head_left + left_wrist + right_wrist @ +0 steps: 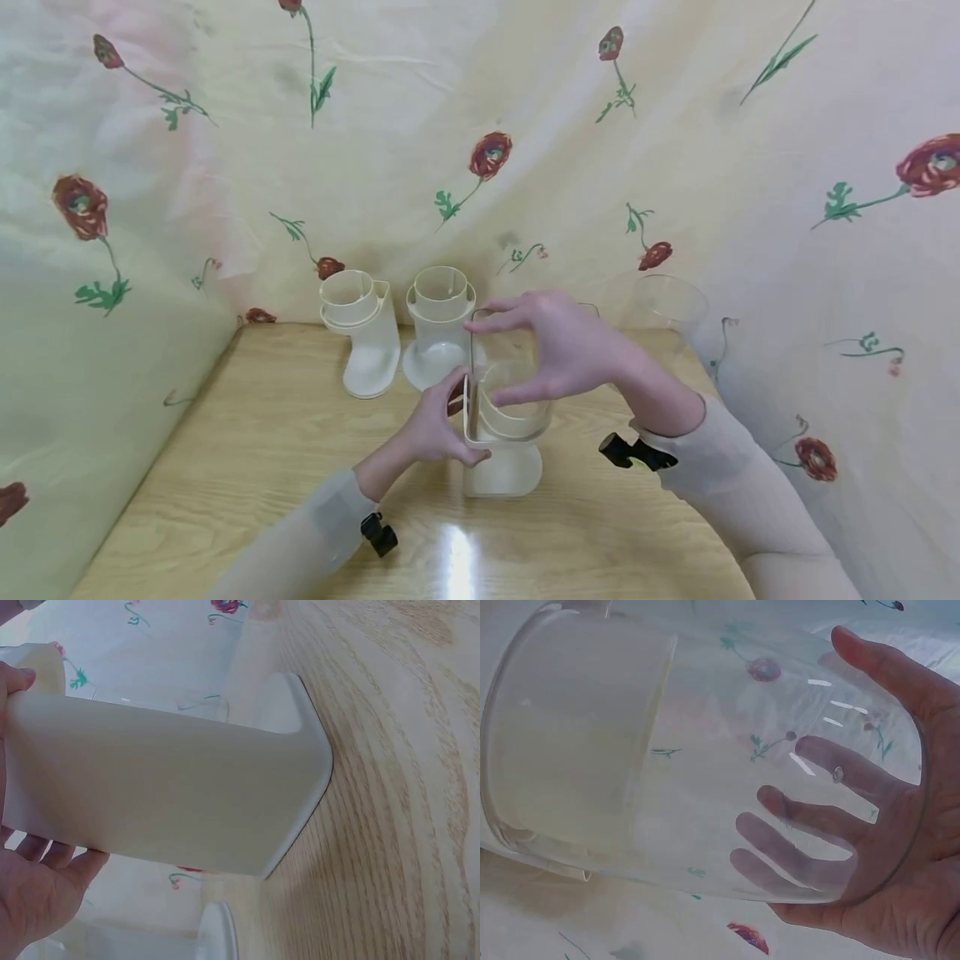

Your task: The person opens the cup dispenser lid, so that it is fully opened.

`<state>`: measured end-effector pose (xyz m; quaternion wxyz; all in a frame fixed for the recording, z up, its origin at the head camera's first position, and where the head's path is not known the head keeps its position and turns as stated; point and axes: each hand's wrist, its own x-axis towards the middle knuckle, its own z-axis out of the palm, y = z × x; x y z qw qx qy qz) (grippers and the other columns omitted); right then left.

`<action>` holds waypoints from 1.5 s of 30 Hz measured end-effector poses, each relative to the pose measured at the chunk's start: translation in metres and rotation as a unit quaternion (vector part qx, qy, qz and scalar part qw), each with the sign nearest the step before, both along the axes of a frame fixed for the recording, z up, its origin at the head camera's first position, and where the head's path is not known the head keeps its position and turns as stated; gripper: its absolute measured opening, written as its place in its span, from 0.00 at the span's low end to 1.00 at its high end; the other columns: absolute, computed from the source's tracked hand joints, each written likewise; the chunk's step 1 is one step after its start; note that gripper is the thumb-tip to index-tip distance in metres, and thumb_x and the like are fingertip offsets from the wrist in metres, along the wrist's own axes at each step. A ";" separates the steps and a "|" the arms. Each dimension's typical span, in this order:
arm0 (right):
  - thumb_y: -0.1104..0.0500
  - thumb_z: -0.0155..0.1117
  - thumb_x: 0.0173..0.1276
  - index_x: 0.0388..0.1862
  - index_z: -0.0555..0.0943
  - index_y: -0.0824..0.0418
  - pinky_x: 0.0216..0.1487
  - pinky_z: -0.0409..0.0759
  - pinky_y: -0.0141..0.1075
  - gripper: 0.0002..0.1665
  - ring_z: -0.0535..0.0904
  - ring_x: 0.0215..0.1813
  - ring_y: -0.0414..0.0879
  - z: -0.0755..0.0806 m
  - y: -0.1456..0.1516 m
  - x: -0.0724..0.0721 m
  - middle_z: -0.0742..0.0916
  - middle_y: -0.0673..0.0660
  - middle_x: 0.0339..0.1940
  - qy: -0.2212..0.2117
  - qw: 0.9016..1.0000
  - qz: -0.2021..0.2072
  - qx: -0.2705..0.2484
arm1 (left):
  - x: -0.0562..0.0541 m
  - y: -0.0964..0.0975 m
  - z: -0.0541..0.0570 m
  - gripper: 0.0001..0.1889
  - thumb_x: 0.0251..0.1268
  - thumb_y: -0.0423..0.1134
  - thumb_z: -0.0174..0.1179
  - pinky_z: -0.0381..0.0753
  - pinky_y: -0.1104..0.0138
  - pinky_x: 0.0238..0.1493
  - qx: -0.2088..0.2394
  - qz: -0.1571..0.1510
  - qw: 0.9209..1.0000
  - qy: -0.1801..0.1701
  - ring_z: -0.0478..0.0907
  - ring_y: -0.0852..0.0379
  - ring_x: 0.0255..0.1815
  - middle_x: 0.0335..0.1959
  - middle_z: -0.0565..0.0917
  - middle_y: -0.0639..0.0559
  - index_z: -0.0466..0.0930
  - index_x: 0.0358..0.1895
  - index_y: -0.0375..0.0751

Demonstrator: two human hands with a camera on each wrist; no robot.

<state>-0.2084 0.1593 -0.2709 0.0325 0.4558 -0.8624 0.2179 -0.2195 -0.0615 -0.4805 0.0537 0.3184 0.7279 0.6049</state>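
A white stand point(506, 473) with a round holder on top and a flat foot stands upright on the table near the middle. My left hand point(435, 423) grips its upper back; in the left wrist view, thumb and fingers lie on opposite edges of the plain white back point(165, 784). A clear cylindrical container point(712, 832) sits upright at the stand's white ring, its lower part around it. My right hand point(558, 350) holds the container near its upper end, thumb on one side and fingers point(810, 810) on the other, seen through the clear wall.
Two similar white stands, one on the left point(375, 358) and one beside it point(441, 333), are at the back of the wooden table point(285, 467). Another clear container point(671, 298) is at the back right. A flowered cloth point(390, 183) hangs behind and at both sides.
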 end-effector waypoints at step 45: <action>0.41 0.89 0.49 0.74 0.80 0.50 0.73 0.81 0.54 0.52 0.81 0.72 0.53 -0.006 0.001 0.006 0.85 0.55 0.70 -0.005 0.997 -0.071 -0.010 | -0.002 0.003 0.001 0.47 0.30 0.29 0.84 0.85 0.58 0.67 0.013 -0.017 1.000 0.015 0.80 0.55 0.57 0.51 0.81 0.44 0.66 0.60 0.46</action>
